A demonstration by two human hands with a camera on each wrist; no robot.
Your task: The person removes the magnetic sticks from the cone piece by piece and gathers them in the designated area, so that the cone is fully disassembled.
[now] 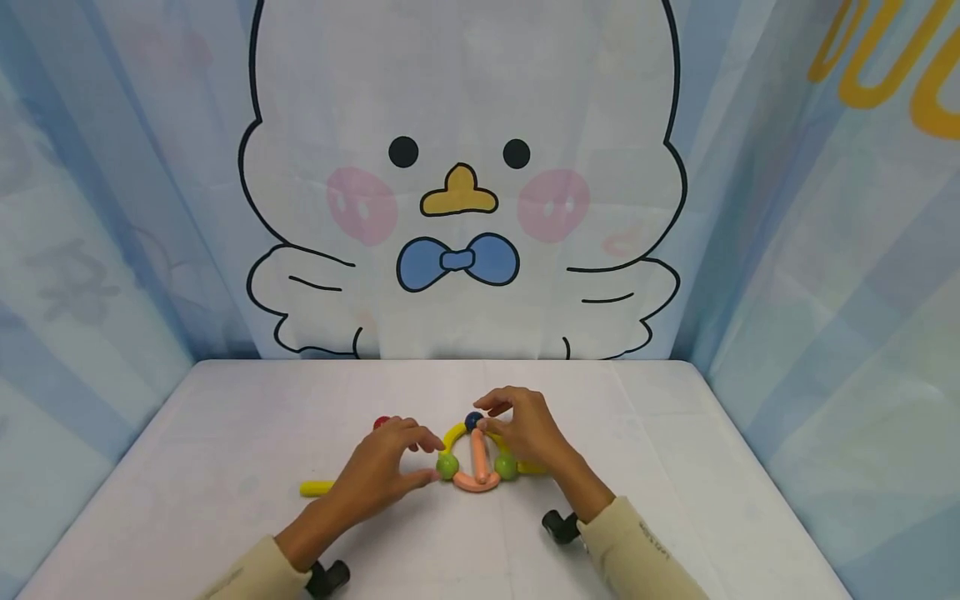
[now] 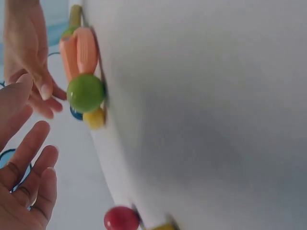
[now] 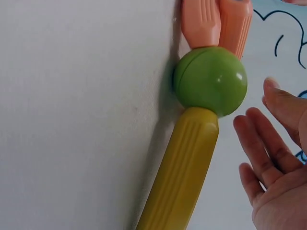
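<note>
Ring (image 1: pixel 477 483) rests on table (image 1: pixel 225 450); side edges (image 1: pixel 767 479) well apart.

White table (image 1: pixel 660 483), cluster of coloured rods and balls (image 1: pixel 480 457), red ball (image 2: pixel 122 218), yellow rod (image 1: pixel 316 488)

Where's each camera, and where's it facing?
Head: on the head, facing forward, down at the table; left hand and right hand show.
Left wrist: worn there, facing across the table; both hands show.
Right wrist: worn there, facing a green ball and yellow rod; mainly right hand shows.
Both wrist views share the salmon pieces.
</note>
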